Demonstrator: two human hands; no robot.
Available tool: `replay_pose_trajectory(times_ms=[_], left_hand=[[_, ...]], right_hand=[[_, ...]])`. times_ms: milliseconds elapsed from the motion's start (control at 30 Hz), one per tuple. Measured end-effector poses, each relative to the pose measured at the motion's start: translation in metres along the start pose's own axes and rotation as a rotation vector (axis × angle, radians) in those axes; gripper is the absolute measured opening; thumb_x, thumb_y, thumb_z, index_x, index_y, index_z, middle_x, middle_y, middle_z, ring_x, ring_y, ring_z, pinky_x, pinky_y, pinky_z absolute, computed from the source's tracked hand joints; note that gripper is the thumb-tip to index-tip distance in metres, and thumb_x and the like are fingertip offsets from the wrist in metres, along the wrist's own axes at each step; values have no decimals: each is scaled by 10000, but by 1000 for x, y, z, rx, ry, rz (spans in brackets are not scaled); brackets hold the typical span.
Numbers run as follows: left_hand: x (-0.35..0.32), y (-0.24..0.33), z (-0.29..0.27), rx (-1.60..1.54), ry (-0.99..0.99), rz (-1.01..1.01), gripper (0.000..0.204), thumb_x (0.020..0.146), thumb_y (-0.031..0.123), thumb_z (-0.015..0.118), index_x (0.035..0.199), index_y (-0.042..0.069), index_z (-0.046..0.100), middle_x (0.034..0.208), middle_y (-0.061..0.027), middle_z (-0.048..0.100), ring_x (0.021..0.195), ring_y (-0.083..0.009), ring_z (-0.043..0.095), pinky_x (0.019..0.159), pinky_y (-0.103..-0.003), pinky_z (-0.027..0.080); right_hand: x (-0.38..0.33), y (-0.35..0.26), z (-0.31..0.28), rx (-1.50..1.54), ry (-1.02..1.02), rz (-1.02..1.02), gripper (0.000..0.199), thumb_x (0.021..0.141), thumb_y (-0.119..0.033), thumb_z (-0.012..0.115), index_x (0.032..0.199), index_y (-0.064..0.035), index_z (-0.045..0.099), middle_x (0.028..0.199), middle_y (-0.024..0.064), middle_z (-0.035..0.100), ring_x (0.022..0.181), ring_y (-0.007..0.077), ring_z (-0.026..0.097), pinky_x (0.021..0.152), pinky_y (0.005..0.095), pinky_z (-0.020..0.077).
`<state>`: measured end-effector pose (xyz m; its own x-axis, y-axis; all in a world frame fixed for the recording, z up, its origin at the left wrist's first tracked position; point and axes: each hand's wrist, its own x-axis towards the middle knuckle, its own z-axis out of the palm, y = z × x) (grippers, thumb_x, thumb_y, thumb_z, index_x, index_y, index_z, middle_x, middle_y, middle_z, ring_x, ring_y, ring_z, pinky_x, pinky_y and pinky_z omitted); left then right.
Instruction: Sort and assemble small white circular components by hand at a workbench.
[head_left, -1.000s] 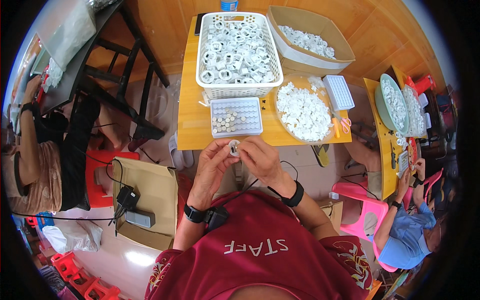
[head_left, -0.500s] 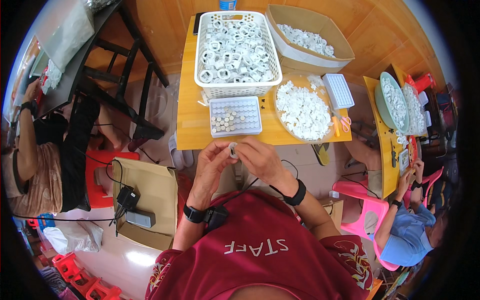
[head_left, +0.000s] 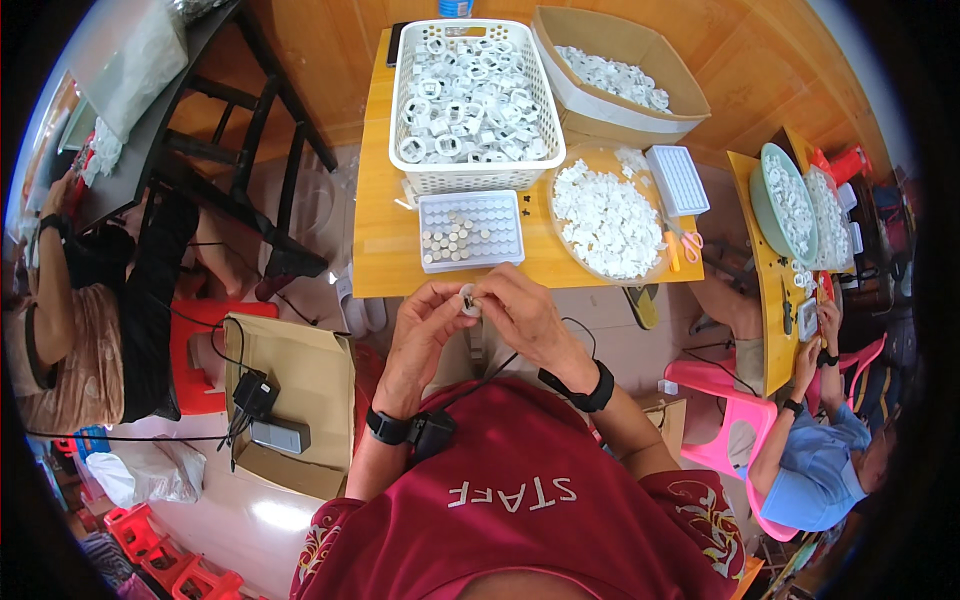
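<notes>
In front of my chest, just off the table's near edge, my left hand (head_left: 424, 325) is closed in a pinch on a small white round plastic part (head_left: 468, 303). My right hand (head_left: 525, 315) meets it from the other side, thumb and fingers pressed together at the part's right edge. Whatever those right fingertips pinch is too small and covered to make out. Right beyond the hands lies a pale compartment tray (head_left: 495, 205). Several small round metallic discs (head_left: 455, 240) are gathered in its left and middle part.
Behind the tray stands a white basket (head_left: 480, 180) heaped with white ring parts. To its right are a cardboard box (head_left: 630, 125), a round tray (head_left: 655, 268) of small white pieces, a blue-white tray (head_left: 678, 180) and scissors (head_left: 691, 243). Co-workers sit at tables on both sides.
My right hand's fingers have shifted slightly upward against the white part, which has turned a little. The left hand is nearly still. At right, a co-worker's hands have moved.
</notes>
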<state>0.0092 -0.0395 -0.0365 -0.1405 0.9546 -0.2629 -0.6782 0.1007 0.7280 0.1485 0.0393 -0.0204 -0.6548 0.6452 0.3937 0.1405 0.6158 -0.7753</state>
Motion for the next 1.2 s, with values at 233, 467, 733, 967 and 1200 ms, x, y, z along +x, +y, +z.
replay_pose_trajectory(times_ms=[233,467,733,967,1200], left_hand=[[0,0,-1,43,-47,8,171,865,85,526,1010,-4,547,934,-94,606,799,-148,605,712,-251,508],[1,-3,-6,58,-72,-5,179,866,104,529,1012,2,549,938,-87,606,803,-153,604,717,-257,508],[2,3,-13,-208,-50,-21,197,868,113,522,1037,11,532,965,-104,598,832,-190,607,737,-274,519],[1,5,-14,-241,-29,-7,209,863,108,529,1045,6,523,969,-106,593,832,-195,607,744,-281,523],[3,4,-17,-259,-34,-10,205,865,107,526,1042,3,520,965,-110,593,827,-197,609,733,-278,527]], right_hand=[[1,2,3,343,58,349,84,735,6,591,797,4,534,679,50,536,576,103,528,520,229,435],[3,13,-2,649,-71,541,90,761,-44,625,806,-15,553,654,2,551,572,55,519,507,197,430],[35,29,-14,58,151,282,96,748,-53,611,822,3,586,649,61,550,589,159,565,538,279,449],[48,44,2,-343,116,165,79,729,-44,593,799,-6,600,748,129,522,682,314,549,603,386,433],[49,47,6,-376,74,49,46,719,-9,578,765,-5,579,746,133,520,726,326,535,627,393,438]])
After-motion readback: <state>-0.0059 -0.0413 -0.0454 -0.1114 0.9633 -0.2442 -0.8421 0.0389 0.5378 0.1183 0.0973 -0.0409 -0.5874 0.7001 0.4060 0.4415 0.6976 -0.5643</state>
